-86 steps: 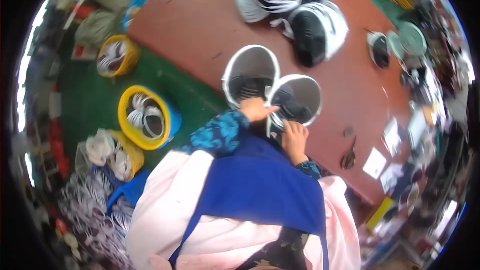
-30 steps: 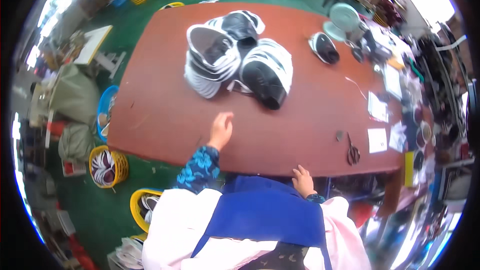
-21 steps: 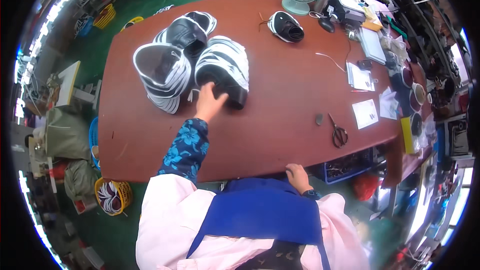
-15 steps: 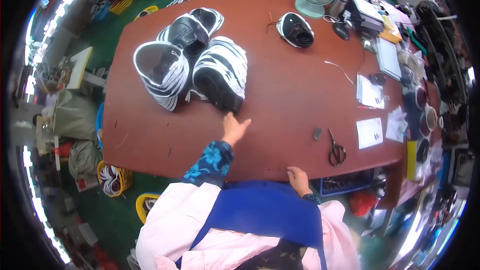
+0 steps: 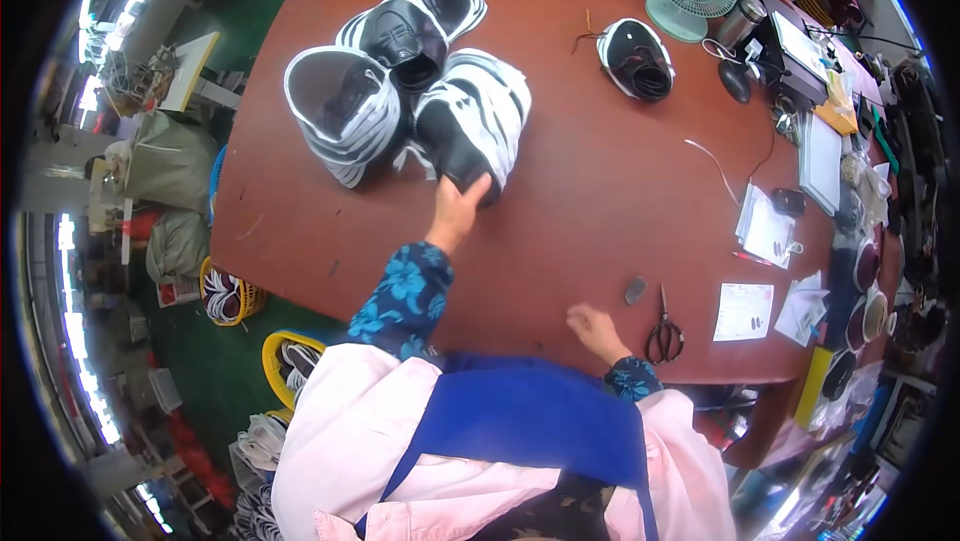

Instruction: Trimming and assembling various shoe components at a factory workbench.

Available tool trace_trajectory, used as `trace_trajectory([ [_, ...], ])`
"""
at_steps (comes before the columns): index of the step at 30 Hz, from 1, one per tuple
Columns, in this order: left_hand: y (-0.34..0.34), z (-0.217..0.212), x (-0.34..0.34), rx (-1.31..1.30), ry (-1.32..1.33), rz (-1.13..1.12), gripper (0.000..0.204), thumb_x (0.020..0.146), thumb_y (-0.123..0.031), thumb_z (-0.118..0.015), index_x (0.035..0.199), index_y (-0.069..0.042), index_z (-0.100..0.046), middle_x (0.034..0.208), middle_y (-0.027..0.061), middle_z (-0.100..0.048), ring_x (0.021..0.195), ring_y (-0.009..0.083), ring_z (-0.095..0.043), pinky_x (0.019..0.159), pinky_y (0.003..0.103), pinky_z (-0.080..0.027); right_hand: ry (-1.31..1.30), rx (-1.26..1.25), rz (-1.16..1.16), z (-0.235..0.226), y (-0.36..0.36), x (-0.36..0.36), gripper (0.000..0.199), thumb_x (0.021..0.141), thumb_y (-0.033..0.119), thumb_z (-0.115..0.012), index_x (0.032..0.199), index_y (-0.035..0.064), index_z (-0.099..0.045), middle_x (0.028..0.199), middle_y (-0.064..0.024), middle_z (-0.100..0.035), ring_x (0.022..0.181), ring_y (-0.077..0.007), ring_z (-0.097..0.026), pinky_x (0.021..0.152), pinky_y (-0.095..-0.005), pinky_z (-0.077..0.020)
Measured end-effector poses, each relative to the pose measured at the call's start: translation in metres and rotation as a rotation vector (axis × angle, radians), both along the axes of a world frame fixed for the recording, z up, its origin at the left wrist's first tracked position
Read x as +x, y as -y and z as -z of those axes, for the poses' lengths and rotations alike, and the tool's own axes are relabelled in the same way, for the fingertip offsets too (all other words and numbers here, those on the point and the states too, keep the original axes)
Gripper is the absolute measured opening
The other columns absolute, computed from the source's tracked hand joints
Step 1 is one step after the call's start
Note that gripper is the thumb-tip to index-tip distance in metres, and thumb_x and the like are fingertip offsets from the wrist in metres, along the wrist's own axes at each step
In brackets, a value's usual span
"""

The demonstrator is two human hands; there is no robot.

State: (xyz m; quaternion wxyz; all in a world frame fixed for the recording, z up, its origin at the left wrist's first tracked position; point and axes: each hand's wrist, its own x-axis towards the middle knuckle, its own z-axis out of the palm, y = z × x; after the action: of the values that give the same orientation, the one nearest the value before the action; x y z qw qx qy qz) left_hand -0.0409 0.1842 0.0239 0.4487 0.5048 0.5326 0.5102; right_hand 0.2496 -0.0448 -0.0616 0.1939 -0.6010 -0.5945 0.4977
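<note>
left hand (image 5: pixel 458 213): toe end of shoe-upper stack (image 5: pixel 475 116) clasped between thumb and fingers.
shoe-upper stack: laid on red-brown table (image 5: pixel 585 216), beside another stack (image 5: pixel 350 136).
right hand (image 5: pixel 597 333): held near scissors (image 5: pixel 664 333); finger closure cannot be told.

Floral blue sleeves (image 5: pixel 403 289) accompany pink clothing (image 5: pixel 335 421), a blue apron (image 5: pixel 530 416) and perhaps camouflage cloth (image 5: pixel 545 513).
</note>
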Motion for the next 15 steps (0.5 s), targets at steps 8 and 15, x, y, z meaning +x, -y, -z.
trace_trajectory([
  [8, 0.062, -0.145, -0.071, -0.334, 1.19, -0.083, 0.046, 0.104, -0.029, -0.043, 0.139, -0.001, -0.05, 0.14, 0.0148, -0.056, 0.127, 0.0322, -0.054, 0.113, 0.048, -0.037, -0.026, 0.571, 0.257, -0.149, -0.108, -0.082, 0.084, 0.088, 0.027, -0.071, 0.153, -0.001, -0.026, 0.151, -0.0254, -0.034, 0.14, -0.041, -0.031, 0.116, -0.0474, -0.0254],
  [15, 0.151, -0.029, -0.124, -0.75, 1.304, -0.308, 0.045, 0.103, -0.031, -0.044, 0.137, -0.002, -0.053, 0.143, 0.0168, -0.053, 0.133, 0.0351, -0.048, 0.116, 0.051, -0.032, 0.267, 0.717, -0.002, -0.141, -0.157, -0.147, 0.04, 0.087, 0.024, -0.069, 0.125, 0.0107, -0.064, 0.13, -0.0118, -0.059, 0.118, -0.0324, -0.055, 0.096, -0.0468, -0.0412],
])
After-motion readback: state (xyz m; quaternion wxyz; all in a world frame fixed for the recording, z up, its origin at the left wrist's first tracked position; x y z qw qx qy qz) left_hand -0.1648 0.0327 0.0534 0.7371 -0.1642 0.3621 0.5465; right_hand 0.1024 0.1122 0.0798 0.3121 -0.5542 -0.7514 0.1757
